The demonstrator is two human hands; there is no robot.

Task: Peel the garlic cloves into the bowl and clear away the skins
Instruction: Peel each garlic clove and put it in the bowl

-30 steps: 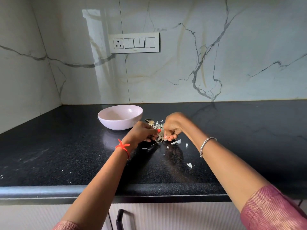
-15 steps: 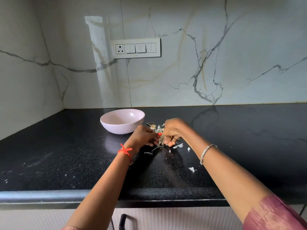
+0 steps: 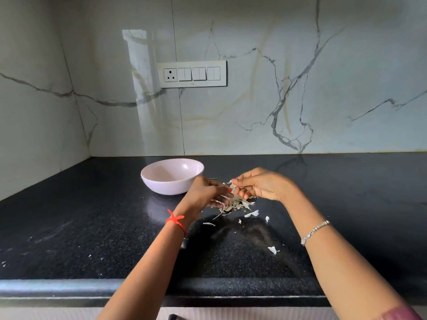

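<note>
We saw both hands meet over a heap of garlic skins (image 3: pixel 238 204) on the black speckled surface (image 3: pixel 92 215), just right of the bowl (image 3: pixel 172 175) and a little nearer than it. The left hand (image 3: pixel 203 195) came in from the left with its fingers (image 3: pixel 216 203) curled and pinching thin strips of skin. The right hand (image 3: pixel 261 185) faced it from the right, thumb stretched towards the left hand and fingers (image 3: pixel 242 194) curled round the top of the same pale clump. The heap lay directly beneath and between the two sets of fingertips, so neither hand was clearly nearer. Its loose strips pointed down and towards us. Whether a clove sat inside the clump we could not tell.

The skins were papery, off-white, curled and ragged, light enough, we judged, to slip out of a loose hold. Stray flakes (image 3: pixel 272 249) lay apart on the near side, close to the right forearm. The bowl was a smooth, glossy pale pink, round and shallow, and we made out no cloves in the part of its inside that showed. We judged the clearing step was under way, the scattered flakes not yet collected
</note>
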